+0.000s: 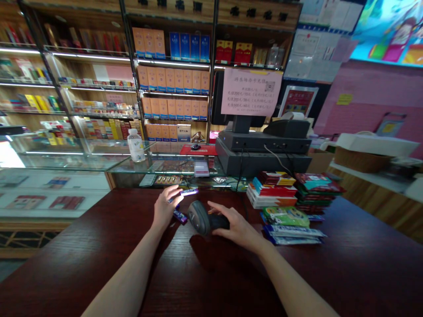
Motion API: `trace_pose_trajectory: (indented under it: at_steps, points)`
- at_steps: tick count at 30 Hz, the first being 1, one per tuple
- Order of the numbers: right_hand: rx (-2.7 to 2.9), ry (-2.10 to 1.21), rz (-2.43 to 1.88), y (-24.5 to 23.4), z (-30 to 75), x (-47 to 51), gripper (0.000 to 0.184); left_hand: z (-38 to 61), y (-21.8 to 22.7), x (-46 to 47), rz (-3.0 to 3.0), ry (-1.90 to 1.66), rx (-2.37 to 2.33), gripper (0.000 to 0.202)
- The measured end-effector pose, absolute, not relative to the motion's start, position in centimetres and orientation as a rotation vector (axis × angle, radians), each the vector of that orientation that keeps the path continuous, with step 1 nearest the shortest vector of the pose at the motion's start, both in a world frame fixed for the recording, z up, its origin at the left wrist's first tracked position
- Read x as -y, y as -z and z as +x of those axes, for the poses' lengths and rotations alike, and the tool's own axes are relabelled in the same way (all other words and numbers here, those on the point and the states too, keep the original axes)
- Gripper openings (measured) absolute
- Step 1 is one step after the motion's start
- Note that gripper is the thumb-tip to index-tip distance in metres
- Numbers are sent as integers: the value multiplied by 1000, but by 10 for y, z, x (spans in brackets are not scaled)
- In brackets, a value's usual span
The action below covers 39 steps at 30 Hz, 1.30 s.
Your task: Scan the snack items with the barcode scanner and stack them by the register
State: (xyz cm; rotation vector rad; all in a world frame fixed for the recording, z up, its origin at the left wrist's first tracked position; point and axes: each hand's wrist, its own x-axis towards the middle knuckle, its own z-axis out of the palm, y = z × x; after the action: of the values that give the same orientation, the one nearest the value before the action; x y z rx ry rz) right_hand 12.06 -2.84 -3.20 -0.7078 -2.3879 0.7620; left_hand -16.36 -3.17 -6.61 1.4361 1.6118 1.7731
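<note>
Between the fingertips of my left hand (164,207) is a slim purple-and-white candy pack (189,192), tilted up off the counter. Another small purple pack (180,216) lies on the dark wood just beneath that hand. My right hand (236,224) is around the handle of a dark grey barcode scanner (198,218), its thumb below and its fingers above. The scanner's head points left, toward the purple packs. What my left palm covers is partly hidden.
Stacked boxes (272,193), dark red-green packets (315,193), green packets (286,216) and blue packets (294,234) sit right of the scanner. Behind are a cash register (261,147), a glass case (165,166) and a bottle (135,146). A cable (240,171) hangs near the register.
</note>
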Motion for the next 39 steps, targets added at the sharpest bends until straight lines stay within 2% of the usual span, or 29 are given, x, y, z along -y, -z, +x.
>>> trace_pose_trajectory:
  at_steps: [6,19,27,33,39]
  points:
    - [2403,-715,-725,32,119,29,79,-167,69,30,1450,-1813,-1508,50]
    - [2554,-353,-777,57,107,13,66,-157,61,32,1343,-1846,-1371,47]
    - [2517,-366,-767,55,109,14,70,-147,51,40,1330,-1841,-1393,39]
    - [2108,-539,-765,53,102,11,49,-133,49,39,1314,-1826,-1384,41]
    - [1977,-686,-665,51,97,6,44,-118,47,32,1273,-1823,-1377,47]
